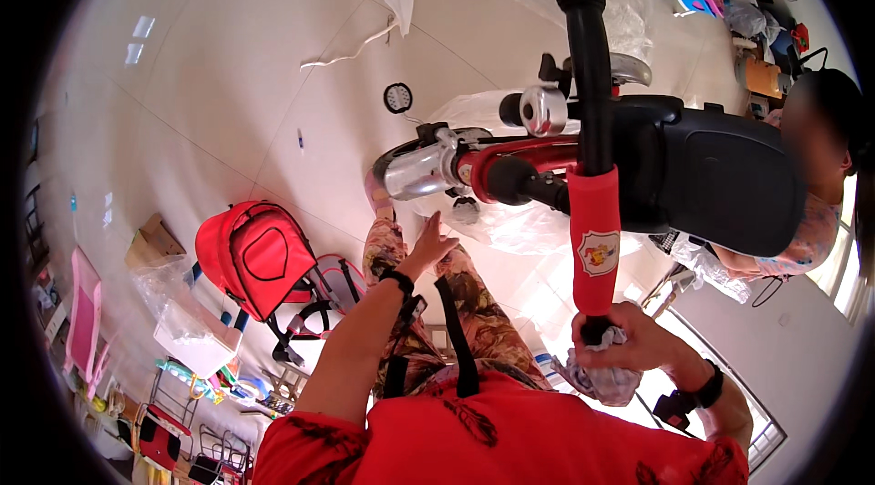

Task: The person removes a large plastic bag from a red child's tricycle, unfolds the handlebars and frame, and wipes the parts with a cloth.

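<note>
A child's tricycle with a red frame (538, 146) stands in front of me. Its handlebar has a red pad (595, 239) and a black grip (583, 25) on the far end. My right hand (629, 337) is closed around a crumpled pale cloth (609, 376), pressed against the handlebar's near end. Below the front wheel's chrome fender (422, 170), my left hand (430, 246) hangs with fingers apart, holding nothing. A chrome bell (543, 111) sits beside the bar. The dark seat (729, 175) extends to the right.
Clear plastic sheeting (510, 225) lies under the tricycle. A red backpack (255, 257) and a cardboard box (157, 243) stand at left. A white strip (398, 2) lies on the floor. Another person (811, 211) is close behind the seat, at right.
</note>
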{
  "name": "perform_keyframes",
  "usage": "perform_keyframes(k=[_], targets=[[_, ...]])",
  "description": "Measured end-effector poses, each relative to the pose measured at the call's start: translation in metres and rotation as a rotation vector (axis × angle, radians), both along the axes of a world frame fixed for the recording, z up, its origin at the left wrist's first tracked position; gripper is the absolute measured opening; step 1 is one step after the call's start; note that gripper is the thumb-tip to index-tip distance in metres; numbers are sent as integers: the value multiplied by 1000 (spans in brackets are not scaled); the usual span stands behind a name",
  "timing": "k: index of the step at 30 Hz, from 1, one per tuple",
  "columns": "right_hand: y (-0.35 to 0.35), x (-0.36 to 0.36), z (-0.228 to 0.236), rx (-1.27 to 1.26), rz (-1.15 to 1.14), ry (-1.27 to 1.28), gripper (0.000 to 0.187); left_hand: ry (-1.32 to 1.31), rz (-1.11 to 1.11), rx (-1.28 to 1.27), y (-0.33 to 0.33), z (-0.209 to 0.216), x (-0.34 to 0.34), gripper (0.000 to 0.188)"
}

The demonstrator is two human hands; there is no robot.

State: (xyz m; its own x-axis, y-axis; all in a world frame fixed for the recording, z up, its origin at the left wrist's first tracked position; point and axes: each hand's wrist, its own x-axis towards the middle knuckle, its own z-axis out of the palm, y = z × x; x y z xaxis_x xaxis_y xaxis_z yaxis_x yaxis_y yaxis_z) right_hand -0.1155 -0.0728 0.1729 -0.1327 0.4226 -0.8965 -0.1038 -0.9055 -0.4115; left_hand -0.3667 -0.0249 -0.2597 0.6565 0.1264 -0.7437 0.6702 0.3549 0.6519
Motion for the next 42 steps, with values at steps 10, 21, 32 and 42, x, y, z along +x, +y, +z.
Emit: perform_keyframes(k=[10, 21, 32, 42], targets=[[9, -1, 11, 79, 81, 49, 30, -229, -844, 59, -100, -6, -38, 47], [22, -30, -82, 364, 260, -150, 43, -485, 128, -639, 88, 242, 48, 68], [83, -59, -137, 522, 115, -102, 63, -296, 819, -385, 128, 271, 73, 14], [108, -73, -221, 428, 196, -273, 62, -101, 990, -307, 158, 215, 91, 38]])
